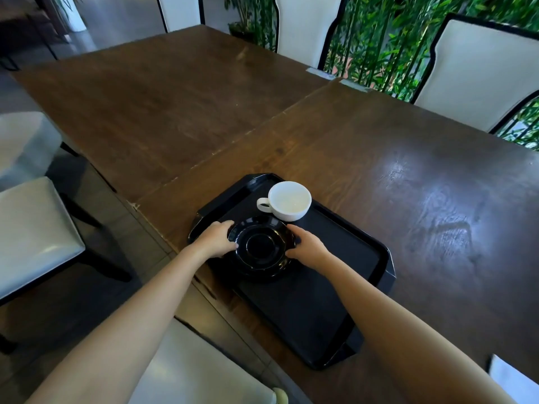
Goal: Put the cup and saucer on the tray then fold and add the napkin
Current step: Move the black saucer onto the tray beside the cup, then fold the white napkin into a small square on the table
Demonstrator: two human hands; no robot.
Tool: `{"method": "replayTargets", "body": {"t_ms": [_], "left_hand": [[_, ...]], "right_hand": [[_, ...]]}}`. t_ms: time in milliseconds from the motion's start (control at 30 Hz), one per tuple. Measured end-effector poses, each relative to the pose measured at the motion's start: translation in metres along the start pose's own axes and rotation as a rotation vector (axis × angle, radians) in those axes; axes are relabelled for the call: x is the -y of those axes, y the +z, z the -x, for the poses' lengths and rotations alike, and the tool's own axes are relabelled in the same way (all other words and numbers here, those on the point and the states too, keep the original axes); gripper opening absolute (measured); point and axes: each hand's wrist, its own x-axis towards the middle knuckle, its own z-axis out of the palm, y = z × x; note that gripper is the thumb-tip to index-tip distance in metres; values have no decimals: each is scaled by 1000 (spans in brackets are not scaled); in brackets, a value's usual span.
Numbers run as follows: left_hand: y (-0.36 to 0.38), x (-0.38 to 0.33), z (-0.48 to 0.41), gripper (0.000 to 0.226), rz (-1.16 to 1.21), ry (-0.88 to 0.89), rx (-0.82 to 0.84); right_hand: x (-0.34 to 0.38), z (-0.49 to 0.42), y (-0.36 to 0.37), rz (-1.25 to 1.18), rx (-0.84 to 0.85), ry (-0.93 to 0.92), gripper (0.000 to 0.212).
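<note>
A black saucer point(260, 246) sits over the left part of a black tray point(344, 249) on the wooden table. My left hand point(215, 239) grips the saucer's left rim and my right hand point(307, 246) grips its right rim. Whether the saucer rests on the tray or hovers just above it, I cannot tell. A white empty cup point(288, 201) stands upright on the tray just beyond the saucer, its handle pointing left. No napkin is in view.
The dark wooden table point(408, 182) stretches far and right of the tray. White chairs point(478, 71) line the far side, one chair point(32, 228) is at the left, and a seat point(186, 365) lies below me. Green bamboo plants point(376, 39) stand behind.
</note>
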Motion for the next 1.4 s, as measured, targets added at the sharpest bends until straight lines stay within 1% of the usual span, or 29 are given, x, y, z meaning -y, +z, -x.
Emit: {"method": "replayTargets", "body": {"t_ms": [133, 233, 367, 533, 667, 767, 1000, 1200, 1400], "left_hand": [[-16, -17, 12, 69, -169, 40, 21], [-23, -45, 23, 62, -272, 105, 42], [-15, -98, 41, 50, -423, 273, 141], [19, -173, 68, 51, -522, 424, 293], [54, -234, 88, 50, -575, 536, 348], [83, -277, 104, 50, -615, 612, 369], [153, -368, 144, 51, -672, 772, 401], [205, -411, 176, 49, -667, 919, 414], [253, -417, 192, 50, -582, 929, 474]], "right_hand": [[-6, 13, -23, 38, 55, 76, 74], [-16, 29, -48, 97, 107, 130, 69], [-36, 62, -85, 251, 177, 191, 68], [-72, 119, -132, 430, 201, 245, 62], [-111, 168, -167, 499, 164, 297, 62], [-141, 209, -191, 534, 101, 306, 62], [-212, 303, -231, 525, -17, 367, 62], [-258, 365, -236, 459, -119, 384, 62], [-302, 406, -216, 345, -156, 394, 64]]}}
